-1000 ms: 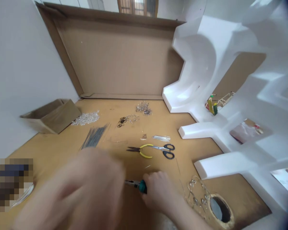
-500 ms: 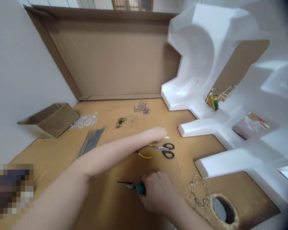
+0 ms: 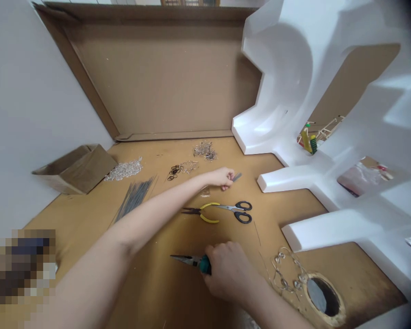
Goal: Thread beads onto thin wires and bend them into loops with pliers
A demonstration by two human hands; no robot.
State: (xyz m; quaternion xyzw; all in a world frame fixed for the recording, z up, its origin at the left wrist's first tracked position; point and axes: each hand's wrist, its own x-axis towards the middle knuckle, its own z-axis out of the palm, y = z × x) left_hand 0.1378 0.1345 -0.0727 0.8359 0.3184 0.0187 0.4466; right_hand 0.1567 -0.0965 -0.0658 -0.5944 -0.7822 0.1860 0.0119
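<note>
My left hand (image 3: 226, 177) is stretched out over the middle of the table, with its fingers pinched on a small grey strip (image 3: 237, 177) that sticks out to the right. What the strip is made of is too small to tell. Closer to me, my right hand (image 3: 231, 269) grips needle-nose pliers (image 3: 192, 261) with green handles, their tapered jaws pointing left. Between the hands lie yellow-handled pliers (image 3: 202, 213) and black-handled scissors (image 3: 238, 210), touching or nearly so. Small thin pieces (image 3: 205, 192) rest under my left wrist.
On the left are a cardboard box (image 3: 77, 169), clear beads (image 3: 125, 169) and grey wire lengths (image 3: 135, 198). Black rings (image 3: 174, 172) and a wire pile (image 3: 205, 150) lie farther back. White foam (image 3: 308, 228) borders the right, near a beaded wire (image 3: 287, 272) and a tape roll (image 3: 324, 297).
My left hand has turned and lifted slightly, and a grey strip now shows in its fingers. My right hand still holds the pliers in nearly the same place. The view shifted slightly.
</note>
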